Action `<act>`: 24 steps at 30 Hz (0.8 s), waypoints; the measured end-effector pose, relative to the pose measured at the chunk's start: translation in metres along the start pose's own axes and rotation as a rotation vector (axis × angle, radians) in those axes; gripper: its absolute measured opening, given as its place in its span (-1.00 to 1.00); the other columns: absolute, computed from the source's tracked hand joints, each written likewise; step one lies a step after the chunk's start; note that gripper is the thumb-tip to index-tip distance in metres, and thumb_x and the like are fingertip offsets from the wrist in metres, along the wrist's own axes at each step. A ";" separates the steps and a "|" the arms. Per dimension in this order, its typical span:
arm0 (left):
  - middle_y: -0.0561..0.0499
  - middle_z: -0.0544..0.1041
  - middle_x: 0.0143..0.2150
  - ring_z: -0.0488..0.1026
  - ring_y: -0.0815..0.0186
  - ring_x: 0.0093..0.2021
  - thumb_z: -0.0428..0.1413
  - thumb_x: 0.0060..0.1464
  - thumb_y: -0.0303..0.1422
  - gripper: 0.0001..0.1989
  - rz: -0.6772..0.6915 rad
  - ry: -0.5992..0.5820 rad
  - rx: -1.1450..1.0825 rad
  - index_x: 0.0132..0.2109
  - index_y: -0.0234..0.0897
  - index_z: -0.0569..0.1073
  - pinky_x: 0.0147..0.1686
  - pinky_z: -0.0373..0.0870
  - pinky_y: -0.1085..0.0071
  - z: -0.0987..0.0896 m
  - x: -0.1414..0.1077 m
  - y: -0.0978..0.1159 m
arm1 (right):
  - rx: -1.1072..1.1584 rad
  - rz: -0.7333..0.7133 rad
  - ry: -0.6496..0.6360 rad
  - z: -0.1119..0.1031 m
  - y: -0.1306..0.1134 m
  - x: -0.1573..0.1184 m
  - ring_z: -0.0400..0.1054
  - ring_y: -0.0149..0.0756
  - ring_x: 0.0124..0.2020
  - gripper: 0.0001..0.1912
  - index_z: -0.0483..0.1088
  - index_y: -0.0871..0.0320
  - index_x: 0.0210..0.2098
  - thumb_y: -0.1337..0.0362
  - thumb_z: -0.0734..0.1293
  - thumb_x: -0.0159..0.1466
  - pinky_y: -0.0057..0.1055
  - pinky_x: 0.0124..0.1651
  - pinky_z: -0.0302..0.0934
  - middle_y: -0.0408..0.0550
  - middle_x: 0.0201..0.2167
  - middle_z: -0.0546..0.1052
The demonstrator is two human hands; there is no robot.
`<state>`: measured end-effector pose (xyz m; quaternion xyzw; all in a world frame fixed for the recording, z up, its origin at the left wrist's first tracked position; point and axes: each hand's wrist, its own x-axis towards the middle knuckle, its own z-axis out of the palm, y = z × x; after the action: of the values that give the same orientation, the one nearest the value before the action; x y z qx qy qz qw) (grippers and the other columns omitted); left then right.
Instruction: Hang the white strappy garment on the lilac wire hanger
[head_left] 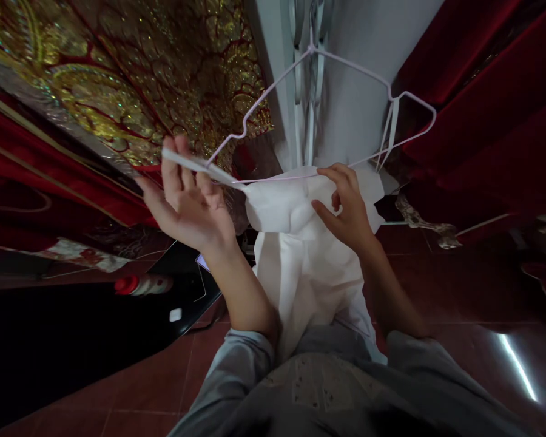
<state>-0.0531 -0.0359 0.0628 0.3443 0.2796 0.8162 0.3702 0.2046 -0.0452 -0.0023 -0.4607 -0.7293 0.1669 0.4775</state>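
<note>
A white strappy garment [295, 243] hangs in front of me below a pale pink wire hanger [273, 85]. My left hand [195, 206] is palm up on the left, its fingers loosely curled and the garment's left white strap [200, 165] stretched taut across them, near the hanger's lower left end. The right strap [392, 127] is looped over the hanger's right notch. At the garment's top edge, my right hand [343, 209] has thumb and index finger apart; the index fingertip is by the hanger's bottom bar, the thumb against the cloth.
Gold sequined fabric [164, 73] hangs at upper left, and dark red garments [491, 121] on the right. Metal bars [304, 121] stand behind the hanger. A black table [95, 340] at lower left bears a red-capped bottle [143, 284] and a small white case [175, 314].
</note>
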 end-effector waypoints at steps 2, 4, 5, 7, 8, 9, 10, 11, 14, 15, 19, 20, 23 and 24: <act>-0.02 0.68 0.21 0.22 0.47 -0.51 0.27 0.32 -0.05 -0.74 0.072 0.189 0.030 -0.02 -0.05 0.71 -0.61 -0.19 0.38 -0.012 -0.004 -0.019 | 0.004 -0.006 0.005 0.001 0.001 0.000 0.50 -0.02 0.15 -0.45 0.33 -0.07 0.40 0.10 0.36 0.45 -0.15 -0.20 0.55 0.14 0.41 0.38; -0.04 0.70 0.17 0.24 0.51 -0.53 0.40 0.19 -0.22 -0.76 -0.007 0.206 0.082 0.01 -0.05 0.70 -0.61 -0.22 0.42 -0.016 -0.015 -0.036 | 0.009 -0.016 -0.007 0.003 0.000 0.000 0.50 -0.04 0.14 -0.45 0.32 -0.07 0.41 0.09 0.35 0.46 -0.18 -0.21 0.53 0.14 0.41 0.38; -0.07 0.71 0.15 0.23 0.52 -0.54 0.42 0.17 -0.24 -0.73 -0.077 0.156 0.097 0.02 -0.07 0.70 -0.62 -0.21 0.44 -0.013 -0.022 -0.043 | 0.011 -0.019 -0.018 0.004 -0.001 0.000 0.50 -0.06 0.12 -0.44 0.31 -0.08 0.42 0.08 0.34 0.47 -0.20 -0.22 0.52 0.14 0.41 0.38; -0.14 0.72 0.12 0.17 0.52 -0.58 0.40 0.22 -0.18 -0.74 -0.195 0.017 0.088 -0.01 -0.15 0.67 -0.65 -0.16 0.46 -0.002 -0.033 -0.052 | 0.016 -0.022 -0.040 0.007 -0.005 0.001 0.50 -0.13 0.03 -0.41 0.28 -0.10 0.45 0.04 0.33 0.47 -0.22 -0.24 0.51 0.13 0.43 0.38; -0.16 0.73 0.09 0.14 0.52 -0.60 0.36 0.27 -0.14 -0.75 -0.222 -0.035 0.070 -0.05 -0.19 0.64 -0.66 -0.13 0.46 0.006 -0.037 -0.055 | 0.023 -0.028 -0.044 0.008 -0.006 0.001 0.50 -0.17 -0.03 -0.41 0.27 -0.12 0.46 0.03 0.33 0.47 -0.23 -0.26 0.50 0.12 0.44 0.38; -0.16 0.74 0.05 0.11 0.52 -0.62 0.33 0.32 -0.12 -0.75 -0.229 -0.066 0.049 -0.10 -0.20 0.60 -0.68 -0.10 0.46 0.014 -0.040 -0.056 | 0.031 -0.043 -0.036 0.009 -0.007 0.000 0.49 -0.20 -0.08 -0.41 0.29 -0.13 0.45 0.01 0.33 0.47 -0.23 -0.26 0.49 0.10 0.44 0.39; -0.14 0.74 -0.02 0.10 0.51 -0.63 0.30 0.35 -0.13 -0.76 -0.221 -0.077 0.029 -0.15 -0.20 0.55 -0.69 -0.09 0.46 0.021 -0.042 -0.056 | 0.040 -0.063 -0.002 0.010 -0.006 -0.001 0.48 -0.22 -0.11 -0.42 0.33 -0.13 0.42 -0.01 0.35 0.45 -0.22 -0.25 0.49 0.09 0.41 0.41; -0.11 0.74 -0.09 0.09 0.51 -0.64 0.28 0.38 -0.16 -0.76 -0.208 -0.076 0.013 -0.19 -0.20 0.50 -0.69 -0.08 0.48 0.026 -0.042 -0.056 | 0.049 -0.081 0.077 0.009 -0.003 -0.001 0.47 -0.22 -0.12 -0.47 0.41 -0.11 0.35 -0.02 0.37 0.44 -0.22 -0.24 0.49 0.07 0.35 0.46; -0.03 0.71 -0.25 0.08 0.52 -0.67 0.25 0.41 -0.25 -0.77 -0.161 -0.086 -0.014 -0.22 -0.21 0.46 -0.69 -0.09 0.52 0.030 -0.040 -0.054 | 0.105 -0.015 0.567 0.002 0.020 -0.001 0.42 -0.27 -0.22 -0.69 0.55 -0.03 0.02 -0.01 0.41 0.37 -0.30 -0.32 0.39 0.00 0.03 0.55; -0.02 0.71 -0.27 0.08 0.53 -0.68 0.27 0.40 -0.25 -0.78 -0.151 -0.097 -0.023 -0.22 -0.22 0.46 -0.69 -0.10 0.53 0.029 -0.038 -0.053 | 0.143 0.046 0.704 -0.001 0.030 0.000 0.36 -0.33 -0.31 -0.73 0.53 -0.02 -0.03 0.01 0.40 0.37 -0.34 -0.39 0.32 -0.03 -0.05 0.54; -0.01 0.67 -0.28 0.09 0.51 -0.66 0.34 0.36 -0.19 -0.74 -0.162 -0.093 0.007 -0.23 -0.19 0.48 -0.70 -0.08 0.48 0.023 -0.034 -0.052 | 0.323 0.234 0.645 -0.014 0.062 0.012 0.12 -0.47 -0.56 -0.84 0.53 -0.02 -0.14 0.15 0.36 0.33 -0.37 -0.53 0.09 -0.12 -0.24 0.56; 0.00 0.66 -0.28 0.09 0.50 -0.65 0.34 0.36 -0.17 -0.73 -0.177 -0.077 0.033 -0.23 -0.18 0.47 -0.70 -0.07 0.46 0.023 -0.034 -0.052 | 0.342 0.240 0.600 -0.016 0.064 0.015 0.13 -0.45 -0.56 -0.89 0.54 -0.01 -0.21 0.17 0.37 0.31 -0.35 -0.52 0.08 -0.14 -0.31 0.55; 0.03 0.61 -0.29 0.07 0.49 -0.65 0.34 0.36 -0.12 -0.69 -0.214 -0.052 0.086 -0.24 -0.16 0.46 -0.70 -0.08 0.42 0.023 -0.033 -0.052 | 0.342 0.182 0.535 -0.018 0.059 0.022 0.15 -0.39 -0.54 -0.91 0.52 0.00 -0.39 0.25 0.38 0.25 -0.31 -0.48 0.06 -0.16 -0.46 0.46; 0.03 0.60 -0.29 0.07 0.49 -0.65 0.35 0.36 -0.11 -0.69 -0.211 -0.058 0.083 -0.23 -0.16 0.46 -0.70 -0.08 0.42 0.023 -0.033 -0.052 | 0.350 0.165 0.498 -0.017 0.055 0.024 0.15 -0.38 -0.54 -0.91 0.52 0.00 -0.41 0.27 0.37 0.23 -0.31 -0.47 0.06 -0.17 -0.49 0.44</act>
<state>0.0020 -0.0281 0.0278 0.3513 0.3369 0.7502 0.4475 0.2447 -0.0003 -0.0185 -0.4560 -0.5101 0.2102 0.6984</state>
